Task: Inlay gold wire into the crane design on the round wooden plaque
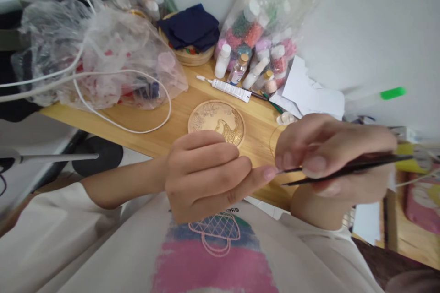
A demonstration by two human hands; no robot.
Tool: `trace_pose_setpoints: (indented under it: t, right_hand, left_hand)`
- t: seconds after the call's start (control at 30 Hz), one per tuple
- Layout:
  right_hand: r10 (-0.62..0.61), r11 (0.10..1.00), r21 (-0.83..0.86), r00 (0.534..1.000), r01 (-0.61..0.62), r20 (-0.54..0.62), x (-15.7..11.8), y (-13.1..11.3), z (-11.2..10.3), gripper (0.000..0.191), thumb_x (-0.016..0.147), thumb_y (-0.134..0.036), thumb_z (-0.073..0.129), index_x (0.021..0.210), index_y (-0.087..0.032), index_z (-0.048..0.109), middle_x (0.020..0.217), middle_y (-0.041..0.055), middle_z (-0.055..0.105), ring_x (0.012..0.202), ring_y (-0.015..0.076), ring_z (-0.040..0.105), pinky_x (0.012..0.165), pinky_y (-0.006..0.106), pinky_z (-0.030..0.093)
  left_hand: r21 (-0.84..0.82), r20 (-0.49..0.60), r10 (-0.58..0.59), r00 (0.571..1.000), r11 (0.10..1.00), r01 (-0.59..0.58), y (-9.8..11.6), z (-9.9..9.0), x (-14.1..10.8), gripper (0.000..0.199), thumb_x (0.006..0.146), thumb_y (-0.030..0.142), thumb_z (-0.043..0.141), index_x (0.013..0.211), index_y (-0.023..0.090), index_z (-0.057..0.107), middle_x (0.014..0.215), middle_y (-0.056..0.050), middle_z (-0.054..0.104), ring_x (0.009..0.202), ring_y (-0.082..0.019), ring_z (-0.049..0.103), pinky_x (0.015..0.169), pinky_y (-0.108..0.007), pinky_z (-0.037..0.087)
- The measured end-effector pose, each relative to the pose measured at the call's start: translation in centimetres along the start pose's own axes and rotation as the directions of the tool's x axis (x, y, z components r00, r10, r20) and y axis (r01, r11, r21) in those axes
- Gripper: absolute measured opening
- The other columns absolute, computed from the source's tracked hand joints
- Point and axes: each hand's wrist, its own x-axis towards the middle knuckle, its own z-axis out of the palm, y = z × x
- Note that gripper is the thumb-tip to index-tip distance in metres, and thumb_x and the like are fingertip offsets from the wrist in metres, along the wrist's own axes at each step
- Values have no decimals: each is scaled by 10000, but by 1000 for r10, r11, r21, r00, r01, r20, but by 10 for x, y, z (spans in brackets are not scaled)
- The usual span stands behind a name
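Observation:
My right hand (pixel 337 160) grips a pair of black tweezers (pixel 364 163) between thumb and fingers. The tweezers' tips point left and stand apart, with one tip at my left index fingertip. My left hand (pixel 209 171) has its other fingers curled in and the index finger stretched toward the tips; whether anything is inside the curl is hidden. A thin gold wire (pixel 271 142) curves beside my right hand, partly hidden by it. Behind my left hand lies a round wooden plaque (pixel 206 118) with a gold-lined bird design, its lower edge covered by my fingers.
A white tube (pixel 231 90) lies behind the plaque, near small bottles (pixel 222 61) and a bag of coloured granule jars (pixel 254 23). Torn white paper (pixel 305 87) is at the right. A plastic bag (pixel 137 55) and white cable (pixel 130 132) occupy the left; dark cloth (pixel 190 27) covers a basket.

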Motion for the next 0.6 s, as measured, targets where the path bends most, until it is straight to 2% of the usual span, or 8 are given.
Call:
trace_pose_setpoints:
  t: [0.07, 0.1, 0.23, 0.43, 0.57, 0.6]
  right_hand:
    - [-2, 1000, -13, 1000, 2, 12, 0, 0, -4, 171, 813, -207, 737, 982, -234, 747, 962, 68, 741, 803, 162, 716, 704, 256, 607]
    - [13, 1000, -22, 1000, -13, 7, 0, 0, -4, 180, 813, -196, 736, 988, -233, 749, 975, 73, 746, 815, 167, 724, 715, 259, 611]
    - [28, 999, -40, 1000, -28, 8, -1, -3, -3, 226, 808, -162, 739, 1030, -204, 754, 959, 94, 763, 830, 191, 745, 721, 274, 623]
    - [37, 999, -38, 999, -38, -15, 1, -4, 3, 210, 809, -161, 745, 1015, -192, 764, 919, 89, 769, 803, 179, 752, 691, 247, 626]
    - [31, 1000, 0, 999, -31, -33, 2, -5, 5, 206, 807, -138, 741, 1010, -162, 767, 891, 91, 773, 813, 181, 756, 697, 247, 632]
    - [30, 999, 13, 999, -30, -37, 2, -4, 5, 210, 807, -120, 736, 1013, -145, 765, 898, 94, 773, 824, 185, 756, 702, 255, 636]
  left_hand:
    - [18, -141, 130, 981, 992, -129, 1, 0, -1, 284, 825, 89, 630, 773, 352, 721, 870, 102, 738, 759, -98, 675, 650, -247, 575]
    - [21, -173, 160, 972, 987, -159, 1, 0, -2, 278, 817, 72, 637, 751, 330, 719, 881, 89, 741, 768, -103, 675, 660, -253, 575]
    - [-16, -138, 132, 982, 991, -135, 1, -2, -2, 244, 789, 69, 684, 751, 307, 720, 913, 67, 747, 768, -123, 686, 681, -271, 582]
    - [17, -121, 137, 983, 991, -136, 0, -4, 0, 287, 824, 107, 621, 828, 377, 719, 914, 121, 752, 762, -112, 695, 679, -255, 601]
    - [-18, -161, 152, 975, 987, -157, 0, -5, 1, 268, 834, 91, 604, 790, 326, 724, 916, 85, 750, 774, -113, 687, 695, -260, 582]
    - [-32, -136, 119, 984, 992, -124, 2, -4, 1, 267, 841, 100, 604, 811, 335, 725, 902, 91, 748, 769, -106, 684, 697, -251, 575]
